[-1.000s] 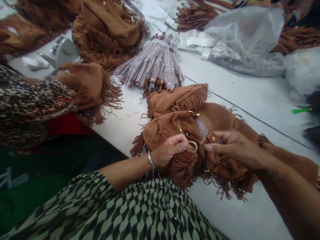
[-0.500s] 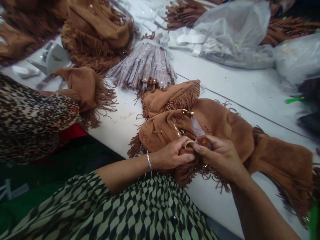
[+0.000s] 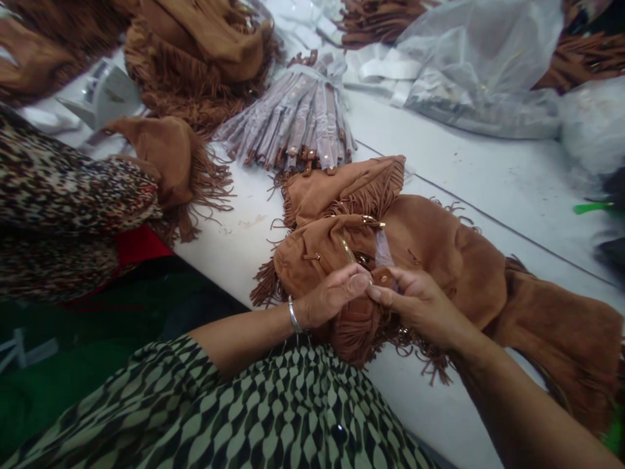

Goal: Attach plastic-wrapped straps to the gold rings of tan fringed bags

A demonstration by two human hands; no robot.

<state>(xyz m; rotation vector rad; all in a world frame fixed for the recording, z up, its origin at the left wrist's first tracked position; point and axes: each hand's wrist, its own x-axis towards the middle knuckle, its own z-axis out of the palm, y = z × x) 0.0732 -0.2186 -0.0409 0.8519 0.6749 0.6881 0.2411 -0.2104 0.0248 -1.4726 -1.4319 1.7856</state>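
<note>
A brown suede bag [image 3: 297,251] with fringe and gold-coloured zips lies at the table's front edge. Over it, my right hand [image 3: 422,303] pinches a brown strap end [image 3: 383,277] with a round gold-coloured stud. My left hand [image 3: 334,296] meets it from the other side, thumb and fingertips pressed together around a small pale metal ring [image 3: 370,282], which the fingers mostly cover. A strip of clear wrapping [image 3: 382,247] runs up from the strap end. Brown fringe [image 3: 356,329] hangs below both hands.
More brown suede pieces [image 3: 449,254] lie to the right and behind the bag. Beyond stands a bundle of plastic-wrapped straps [image 3: 297,124]. A clear plastic bag [image 3: 483,58] is at the back right. Another person's patterned sleeve [image 3: 63,182] and a fringed bag [image 3: 168,153] are at left.
My left thumb has moved up to the fingertips, now covering most of the ring that showed clearly before. The right hand still grips the strap end. The whole view has shifted slightly.
</note>
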